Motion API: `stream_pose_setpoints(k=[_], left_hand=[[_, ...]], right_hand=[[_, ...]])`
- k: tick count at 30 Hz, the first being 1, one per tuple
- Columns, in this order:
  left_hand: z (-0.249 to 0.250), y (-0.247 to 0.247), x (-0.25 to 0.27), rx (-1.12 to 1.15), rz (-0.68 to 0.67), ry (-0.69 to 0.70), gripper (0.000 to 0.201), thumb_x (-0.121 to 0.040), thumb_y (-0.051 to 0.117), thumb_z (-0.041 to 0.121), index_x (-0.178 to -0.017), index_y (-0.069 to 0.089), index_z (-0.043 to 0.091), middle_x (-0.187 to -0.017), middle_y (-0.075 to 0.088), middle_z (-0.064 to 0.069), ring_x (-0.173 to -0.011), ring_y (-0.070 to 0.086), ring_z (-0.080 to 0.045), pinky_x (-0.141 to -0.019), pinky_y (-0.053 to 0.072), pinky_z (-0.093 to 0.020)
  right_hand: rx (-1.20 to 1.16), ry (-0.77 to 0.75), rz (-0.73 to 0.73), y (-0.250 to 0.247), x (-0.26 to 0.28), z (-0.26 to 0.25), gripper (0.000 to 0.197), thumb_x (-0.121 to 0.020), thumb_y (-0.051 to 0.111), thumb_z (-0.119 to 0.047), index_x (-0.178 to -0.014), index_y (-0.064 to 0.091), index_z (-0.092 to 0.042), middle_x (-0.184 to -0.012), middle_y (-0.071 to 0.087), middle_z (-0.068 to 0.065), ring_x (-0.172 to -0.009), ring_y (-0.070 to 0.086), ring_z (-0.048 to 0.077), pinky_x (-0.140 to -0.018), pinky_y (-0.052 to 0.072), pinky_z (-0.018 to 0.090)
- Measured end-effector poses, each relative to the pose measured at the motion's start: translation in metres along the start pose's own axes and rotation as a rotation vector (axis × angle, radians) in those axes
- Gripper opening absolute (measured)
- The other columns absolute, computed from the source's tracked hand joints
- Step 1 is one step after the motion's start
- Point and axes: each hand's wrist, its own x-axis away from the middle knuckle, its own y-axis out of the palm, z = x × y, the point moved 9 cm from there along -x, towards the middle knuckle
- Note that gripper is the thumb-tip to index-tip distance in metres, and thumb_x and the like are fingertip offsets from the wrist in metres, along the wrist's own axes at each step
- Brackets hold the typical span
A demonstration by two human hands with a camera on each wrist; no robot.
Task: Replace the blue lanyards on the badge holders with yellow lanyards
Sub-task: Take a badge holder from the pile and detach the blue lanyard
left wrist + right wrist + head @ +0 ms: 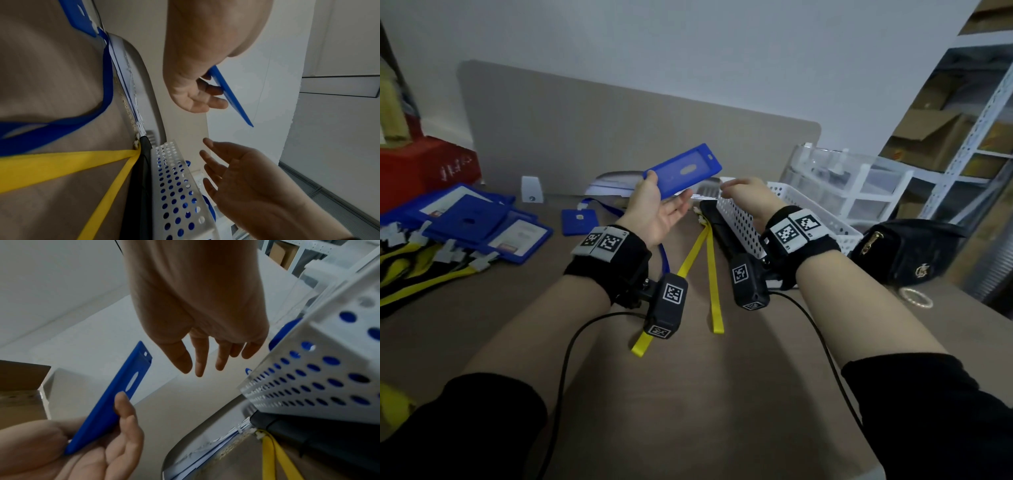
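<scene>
Two hands are raised above the surface (688, 394). Your left hand (654, 214), palm up, holds a blue holder (685, 169) in its grip, thumb at one corner, fingers beneath. Your right hand (748, 195), just right of the holder, hangs with a wide, empty grip, fingers relaxed. Below the holder, a yellow lanyard (710, 274) lies beside the white basket (743, 222).

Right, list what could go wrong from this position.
The left hand holds the blue badge holder only by its lower end, up in the air, so it could slip and drop. The right hand is open beside the white perforated basket and might knock it. The yellow lanyard lies on the table under the wrists, where a wrist camera cable could drag it.
</scene>
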Motion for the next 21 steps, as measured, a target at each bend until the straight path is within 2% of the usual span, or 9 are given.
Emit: stream_pose_setpoints(k=[2, 6, 8, 10, 11, 15, 17, 20, 21], left_hand=[[0.008, -0.011, 0.001, -0.056, 0.055, 0.032, 0.018, -0.104, 0.037, 0.030, -0.101, 0.051, 0.018, -0.097, 0.061, -0.001, -0.068, 0.064, -0.014, -0.071, 0.051, -0.028], [0.023, -0.040, 0.000, -0.146, 0.183, 0.089, 0.014, -0.102, 0.038, 0.028, -0.105, 0.050, 0.020, -0.087, 0.061, 0.004, -0.059, 0.060, -0.009, -0.063, 0.047, -0.024], [0.030, -0.055, -0.001, -0.158, 0.231, 0.100, 0.018, -0.101, 0.039, 0.029, -0.110, 0.051, 0.020, -0.087, 0.061, 0.004, -0.057, 0.059, -0.008, -0.060, 0.045, -0.025], [0.036, -0.070, -0.003, -0.164, 0.260, 0.104, 0.028, -0.100, 0.037, 0.031, -0.120, 0.052, 0.019, -0.091, 0.061, 0.003, -0.052, 0.059, -0.006, -0.056, 0.042, -0.025], [0.039, -0.077, -0.004, -0.165, 0.273, 0.103, 0.031, -0.100, 0.036, 0.032, -0.121, 0.053, 0.018, -0.092, 0.061, 0.001, -0.048, 0.058, -0.006, -0.054, 0.040, -0.024], [0.052, -0.109, -0.002, -0.157, 0.366, 0.096, 0.024, -0.100, 0.036, 0.032, -0.092, 0.055, 0.020, -0.071, 0.060, 0.000, -0.048, 0.057, -0.007, -0.052, 0.037, -0.020], [0.056, -0.120, -0.002, -0.148, 0.386, 0.088, 0.023, -0.100, 0.036, 0.031, -0.086, 0.051, 0.020, -0.062, 0.060, 0.001, -0.054, 0.056, -0.009, -0.052, 0.037, -0.021], [0.060, -0.132, -0.002, -0.137, 0.403, 0.082, 0.021, -0.100, 0.037, 0.030, -0.089, 0.051, 0.019, -0.073, 0.058, -0.003, -0.055, 0.056, -0.010, -0.047, 0.037, -0.019], [0.061, -0.134, -0.003, -0.138, 0.405, 0.081, 0.021, -0.100, 0.037, 0.030, -0.090, 0.051, 0.019, -0.074, 0.057, -0.003, -0.054, 0.056, -0.010, -0.046, 0.038, -0.018]], right_hand=[[-0.023, -0.025, -0.027, 0.013, 0.000, -0.005, 0.022, -0.093, 0.053, -0.009, -0.110, 0.065, -0.002, -0.092, 0.059, 0.006, -0.083, 0.054, 0.015, -0.062, 0.041, 0.017], [-0.075, 0.020, -0.125, 0.050, -0.004, -0.004, 0.016, -0.093, 0.056, -0.010, -0.081, 0.065, -0.016, -0.079, 0.058, -0.004, -0.075, 0.050, 0.010, -0.060, 0.036, 0.022], [-0.036, 0.027, -0.190, 0.072, -0.009, -0.004, 0.009, -0.092, 0.058, -0.015, -0.092, 0.067, -0.017, -0.093, 0.060, -0.002, -0.091, 0.050, 0.014, -0.071, 0.038, 0.027], [0.015, 0.033, -0.264, 0.093, -0.009, -0.004, 0.027, -0.093, 0.058, -0.018, -0.118, 0.063, -0.012, -0.119, 0.058, 0.002, -0.110, 0.046, 0.018, -0.086, 0.035, 0.032], [0.047, 0.046, -0.287, 0.102, -0.011, -0.001, 0.033, -0.093, 0.057, -0.019, -0.124, 0.060, -0.012, -0.127, 0.055, 0.002, -0.115, 0.044, 0.018, -0.088, 0.034, 0.033], [0.129, 0.089, -0.368, 0.134, -0.023, 0.008, 0.041, -0.092, 0.059, -0.020, -0.131, 0.053, -0.014, -0.138, 0.048, 0.001, -0.126, 0.041, 0.022, -0.090, 0.036, 0.034], [0.191, 0.137, -0.408, 0.143, -0.028, 0.018, 0.049, -0.092, 0.058, -0.020, -0.138, 0.045, -0.012, -0.143, 0.043, 0.003, -0.131, 0.038, 0.027, -0.094, 0.036, 0.037], [0.310, 0.156, -0.378, 0.141, -0.041, 0.030, 0.049, -0.095, 0.053, -0.016, -0.141, 0.040, -0.006, -0.137, 0.041, 0.002, -0.134, 0.035, 0.029, -0.101, 0.034, 0.037], [0.392, 0.158, -0.369, 0.138, -0.046, 0.034, 0.050, -0.096, 0.052, -0.018, -0.142, 0.039, -0.005, -0.145, 0.039, 0.006, -0.136, 0.034, 0.028, -0.105, 0.034, 0.036]])
